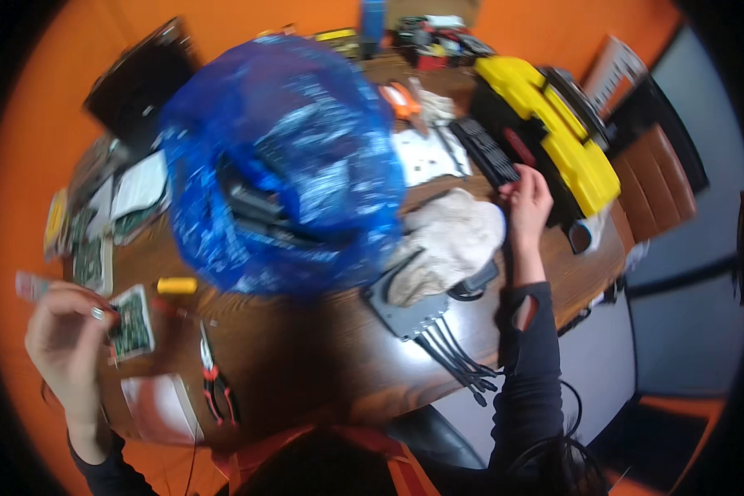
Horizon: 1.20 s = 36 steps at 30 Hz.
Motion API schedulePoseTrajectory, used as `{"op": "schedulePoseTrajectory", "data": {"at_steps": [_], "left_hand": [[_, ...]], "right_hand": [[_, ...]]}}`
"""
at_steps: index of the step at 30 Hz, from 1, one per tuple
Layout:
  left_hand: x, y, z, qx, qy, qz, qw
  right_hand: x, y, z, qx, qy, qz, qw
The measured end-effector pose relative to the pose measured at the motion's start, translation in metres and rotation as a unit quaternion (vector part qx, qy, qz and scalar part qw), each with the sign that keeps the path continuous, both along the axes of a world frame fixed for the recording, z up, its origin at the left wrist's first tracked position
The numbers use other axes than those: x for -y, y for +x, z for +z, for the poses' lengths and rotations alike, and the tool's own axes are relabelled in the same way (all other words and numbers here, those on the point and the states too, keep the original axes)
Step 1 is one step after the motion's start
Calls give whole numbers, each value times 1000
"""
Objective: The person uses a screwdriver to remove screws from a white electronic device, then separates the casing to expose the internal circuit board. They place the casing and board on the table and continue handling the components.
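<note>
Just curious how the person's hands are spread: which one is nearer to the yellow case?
The right: the right hand is just left of the yellow case; the left hand is far across, beside a green circuit board.

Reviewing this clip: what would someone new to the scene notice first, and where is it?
Most likely the big, shiny blue plastic bag, bulging over the middle of the wooden table. Next comes the bright yellow-and-black toolbox at the upper right, with the right hand beside it. At the far left, the left hand stands out near a green circuit board.
</note>
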<state>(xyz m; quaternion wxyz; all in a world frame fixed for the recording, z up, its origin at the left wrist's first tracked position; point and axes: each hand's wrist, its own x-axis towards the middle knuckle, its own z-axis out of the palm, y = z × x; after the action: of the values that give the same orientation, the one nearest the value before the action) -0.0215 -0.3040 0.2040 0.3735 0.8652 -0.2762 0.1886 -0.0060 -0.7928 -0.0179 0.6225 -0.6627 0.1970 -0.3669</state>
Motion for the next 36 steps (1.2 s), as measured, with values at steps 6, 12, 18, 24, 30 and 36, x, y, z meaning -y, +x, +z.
{"op": "schedulePoseTrajectory", "data": {"at_steps": [6,12,18,24,30,36], "left_hand": [[-155,-69,-18,-51,-127,299,944],[-267,-132,-90,-120,-240,425,865],[-333,-137,-171,-179,-226,462,838],[-359,-74,-209,-123,-38,374,919],[-369,-8,-227,87,99,288,949],[-380,5,-234,32,77,246,966]], "right_hand": [[42,6,-15,-82,-88,3,993],[92,14,-39,-49,-122,13,991],[91,24,-16,-73,-146,63,985],[-29,24,90,146,-247,-105,952],[-230,6,188,202,-229,131,943],[-405,-58,231,226,-320,423,817]]}}
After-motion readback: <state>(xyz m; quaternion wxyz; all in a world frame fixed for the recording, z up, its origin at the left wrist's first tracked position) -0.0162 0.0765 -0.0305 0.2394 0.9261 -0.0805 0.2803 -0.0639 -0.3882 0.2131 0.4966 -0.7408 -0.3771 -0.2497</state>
